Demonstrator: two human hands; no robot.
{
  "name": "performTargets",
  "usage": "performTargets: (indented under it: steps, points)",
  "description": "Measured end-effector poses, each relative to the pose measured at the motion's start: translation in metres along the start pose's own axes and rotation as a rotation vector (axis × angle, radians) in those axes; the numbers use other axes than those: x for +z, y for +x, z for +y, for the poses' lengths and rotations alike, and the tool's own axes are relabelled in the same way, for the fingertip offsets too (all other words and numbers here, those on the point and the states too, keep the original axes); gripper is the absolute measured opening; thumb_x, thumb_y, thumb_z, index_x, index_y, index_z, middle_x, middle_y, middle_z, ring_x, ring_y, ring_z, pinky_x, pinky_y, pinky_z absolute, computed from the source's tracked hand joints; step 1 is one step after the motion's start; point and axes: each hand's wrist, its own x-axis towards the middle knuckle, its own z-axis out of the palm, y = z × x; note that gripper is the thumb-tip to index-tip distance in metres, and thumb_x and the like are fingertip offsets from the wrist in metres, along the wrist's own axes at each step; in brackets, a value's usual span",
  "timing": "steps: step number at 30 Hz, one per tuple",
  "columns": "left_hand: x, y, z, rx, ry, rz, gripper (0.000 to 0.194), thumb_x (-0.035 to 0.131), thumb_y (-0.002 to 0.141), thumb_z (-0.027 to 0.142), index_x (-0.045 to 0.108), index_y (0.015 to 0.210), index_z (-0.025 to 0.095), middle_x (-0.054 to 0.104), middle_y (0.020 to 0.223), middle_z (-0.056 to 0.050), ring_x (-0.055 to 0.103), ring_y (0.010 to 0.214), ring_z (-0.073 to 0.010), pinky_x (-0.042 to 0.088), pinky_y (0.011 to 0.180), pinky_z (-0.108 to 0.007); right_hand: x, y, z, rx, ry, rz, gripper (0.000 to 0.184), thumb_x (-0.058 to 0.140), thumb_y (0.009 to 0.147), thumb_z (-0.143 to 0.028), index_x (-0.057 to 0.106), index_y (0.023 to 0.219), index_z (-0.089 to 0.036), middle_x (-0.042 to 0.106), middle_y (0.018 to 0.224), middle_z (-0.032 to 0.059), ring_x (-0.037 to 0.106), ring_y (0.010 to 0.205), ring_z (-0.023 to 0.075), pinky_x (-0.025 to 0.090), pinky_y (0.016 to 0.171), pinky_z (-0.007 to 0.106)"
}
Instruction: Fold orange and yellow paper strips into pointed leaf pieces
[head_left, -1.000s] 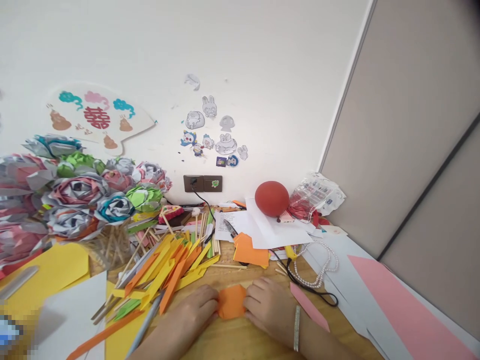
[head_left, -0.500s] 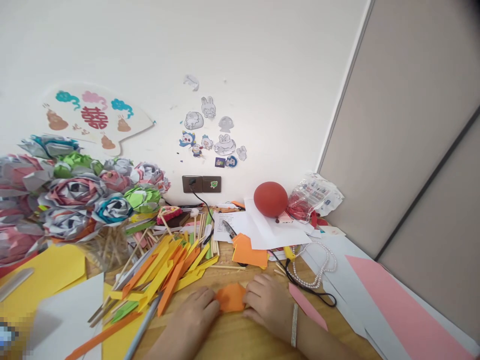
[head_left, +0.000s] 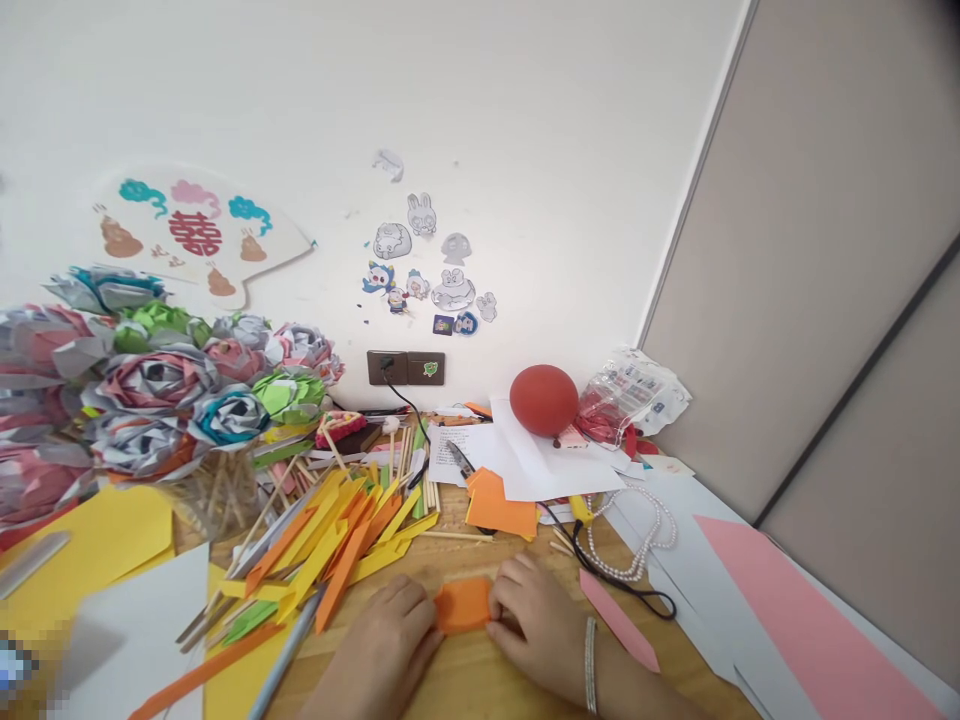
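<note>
A small folded orange paper (head_left: pixel 463 606) lies on the wooden table (head_left: pixel 480 680) near the front edge. My left hand (head_left: pixel 386 640) presses on its left edge with curled fingers. My right hand (head_left: pixel 534 622), with a bracelet on the wrist, pinches its right edge with fingers closed. Both hands hold the paper flat against the table.
A pile of yellow and orange paper strips (head_left: pixel 337 540) lies to the left, paper roses (head_left: pixel 150 390) stand beyond it. Orange sheets (head_left: pixel 499 503), white papers, a red balloon (head_left: pixel 544 399), a bead necklace (head_left: pixel 637 545), a black cable and pink paper (head_left: pixel 795 610) lie behind and to the right.
The orange paper looks smaller and flatter than before. My hands have shifted slightly along its edges.
</note>
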Motion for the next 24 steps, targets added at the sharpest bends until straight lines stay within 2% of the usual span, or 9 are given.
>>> performTargets:
  steps: [4, 8, 16, 20, 24]
  points:
    - [0.002, 0.001, 0.004, -0.082, -0.026, -0.056, 0.016, 0.046, 0.086, 0.011, 0.060, 0.080, 0.017, 0.060, 0.083, -0.005, 0.057, 0.078, -0.0210, 0.047, 0.071, -0.034, 0.003, 0.003, 0.000, 0.100, 0.081, 0.008, 0.014, 0.066, 0.073, -0.016, 0.052, 0.071, -0.018, 0.054, 0.081, -0.0010, 0.047, 0.082, 0.0160, 0.032, 0.071, 0.027]
    - [0.006, 0.003, 0.007, -0.126, 0.070, -0.080, 0.021, 0.042, 0.088, 0.009, 0.061, 0.084, 0.016, 0.060, 0.086, -0.006, 0.056, 0.083, -0.0229, 0.046, 0.075, -0.039, 0.005, 0.007, -0.001, 0.183, 0.107, 0.018, 0.014, 0.066, 0.074, -0.015, 0.054, 0.067, -0.017, 0.055, 0.077, -0.0006, 0.048, 0.079, 0.0158, 0.031, 0.070, 0.026]
    - [0.001, 0.006, 0.014, -0.157, 0.254, -0.124, 0.023, 0.041, 0.089, 0.009, 0.063, 0.087, 0.016, 0.061, 0.089, -0.006, 0.057, 0.085, -0.0235, 0.046, 0.077, -0.040, 0.012, 0.010, -0.005, 0.238, -0.040, 0.027, 0.012, 0.062, 0.078, -0.018, 0.055, 0.068, -0.017, 0.058, 0.079, 0.0002, 0.049, 0.078, 0.0165, 0.029, 0.069, 0.028]
    - [0.001, 0.002, 0.021, -0.090, 0.377, -0.084, 0.029, 0.043, 0.083, 0.003, 0.064, 0.095, 0.018, 0.063, 0.097, -0.007, 0.057, 0.089, -0.0251, 0.046, 0.078, -0.041, 0.012, 0.013, -0.005, 0.243, -0.102, -0.018, 0.011, 0.061, 0.079, -0.022, 0.057, 0.070, -0.018, 0.060, 0.079, 0.0006, 0.050, 0.079, 0.0175, 0.029, 0.069, 0.029]
    - [0.015, -0.009, 0.028, 0.163, 0.450, 0.044, 0.028, 0.047, 0.083, 0.013, 0.065, 0.105, 0.018, 0.064, 0.109, -0.010, 0.054, 0.104, -0.0269, 0.042, 0.086, -0.041, 0.011, 0.015, -0.006, 0.251, -0.120, -0.020, 0.011, 0.061, 0.079, -0.023, 0.057, 0.070, -0.019, 0.060, 0.078, 0.0004, 0.051, 0.079, 0.0174, 0.029, 0.069, 0.028]
